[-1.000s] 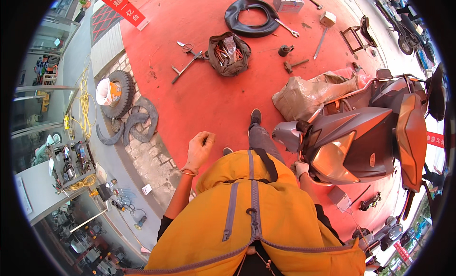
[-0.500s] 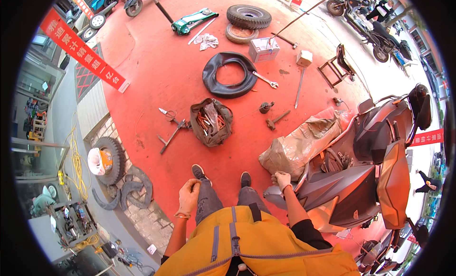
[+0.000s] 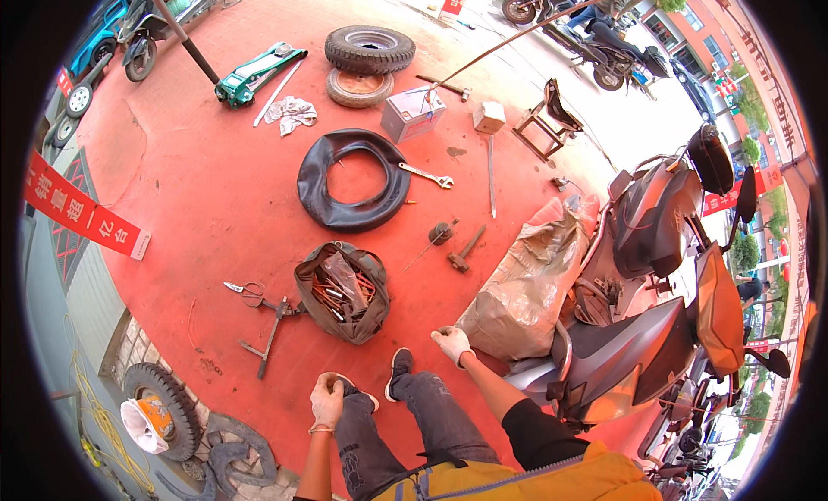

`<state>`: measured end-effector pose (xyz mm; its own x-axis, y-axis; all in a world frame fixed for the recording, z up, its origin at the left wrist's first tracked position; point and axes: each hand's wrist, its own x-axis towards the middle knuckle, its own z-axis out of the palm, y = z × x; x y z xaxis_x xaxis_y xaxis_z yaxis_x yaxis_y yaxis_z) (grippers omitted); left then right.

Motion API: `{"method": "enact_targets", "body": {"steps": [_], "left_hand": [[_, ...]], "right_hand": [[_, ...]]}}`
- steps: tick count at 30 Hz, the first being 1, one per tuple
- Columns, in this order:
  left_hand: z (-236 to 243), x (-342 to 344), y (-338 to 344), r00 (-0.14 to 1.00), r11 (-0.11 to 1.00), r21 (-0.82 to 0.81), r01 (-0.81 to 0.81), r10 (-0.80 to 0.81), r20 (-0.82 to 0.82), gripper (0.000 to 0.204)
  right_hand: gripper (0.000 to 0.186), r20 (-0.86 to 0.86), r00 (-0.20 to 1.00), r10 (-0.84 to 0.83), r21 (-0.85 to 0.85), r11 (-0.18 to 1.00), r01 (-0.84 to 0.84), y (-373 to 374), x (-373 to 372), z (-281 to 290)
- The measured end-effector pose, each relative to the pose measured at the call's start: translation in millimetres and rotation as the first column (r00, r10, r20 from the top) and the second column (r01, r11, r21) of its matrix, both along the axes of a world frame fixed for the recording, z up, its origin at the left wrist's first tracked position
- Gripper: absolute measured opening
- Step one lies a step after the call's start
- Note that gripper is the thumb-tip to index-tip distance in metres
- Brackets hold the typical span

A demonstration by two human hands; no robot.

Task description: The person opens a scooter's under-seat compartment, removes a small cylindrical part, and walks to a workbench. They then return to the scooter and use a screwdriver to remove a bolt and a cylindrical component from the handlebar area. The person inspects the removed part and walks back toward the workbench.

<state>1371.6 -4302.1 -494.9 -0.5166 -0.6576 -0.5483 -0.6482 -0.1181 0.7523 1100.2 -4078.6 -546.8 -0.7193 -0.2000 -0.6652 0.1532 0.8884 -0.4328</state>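
Two hands: the left hand (image 3: 328,402) is loosely curled beside the grey trousers (image 3: 362,432); the right hand (image 3: 452,344) is half curled just beside the brown sack (image 3: 509,307). Nothing shows in either; how tightly the fingers are closed, I cannot tell.
Sack's place: on the red ground (image 3: 216,259), right of the tool bag (image 3: 349,328), alongside the scooter (image 3: 625,346); contact with it is unclear.
Snag risk: folds near the scooter's curved bar (image 3: 566,346) could catch and tear under a sideways pull.
Trip risk: the hammer (image 3: 467,249) lies loose ahead; an unwatched step could land on it.
Spill risk: the tool bag gapes open; a kick might scatter its tools.
Sack's look: brown, bulging, creased, shiny in patches; contents hidden.
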Motion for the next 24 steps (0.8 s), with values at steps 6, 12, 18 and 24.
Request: {"method": "enact_targets", "body": {"steps": [6,12,18,24], "left_hand": [[-151.5,-57.2,-53.4,0.959,0.883,-0.373,0.284,-0.254,0.129,0.027],[-295.5,-118.5,-72.7,0.692,0.461,-0.698,0.548,-0.719,0.069,0.019],[-365.1,-124.2,-117.6,0.438,0.287,-0.366,0.885,-0.780,0.447,0.019],[-386.2,-188.3,-88.3,0.951,0.922,-0.235,0.307,-0.289,0.110,0.113]], "right_hand": [[0.060,-0.025,0.969,0.247,0.183,0.954,-0.238,-100.1,-42.9,-126.4],[0.081,-0.237,0.857,0.457,0.220,0.885,-0.411,-155.6,-58.2,-244.0],[0.057,-0.275,0.771,0.574,0.286,0.815,-0.505,-179.1,-69.9,-323.0],[0.040,-0.340,0.622,0.705,0.291,0.708,-0.643,-182.2,-77.7,-372.0]]}}
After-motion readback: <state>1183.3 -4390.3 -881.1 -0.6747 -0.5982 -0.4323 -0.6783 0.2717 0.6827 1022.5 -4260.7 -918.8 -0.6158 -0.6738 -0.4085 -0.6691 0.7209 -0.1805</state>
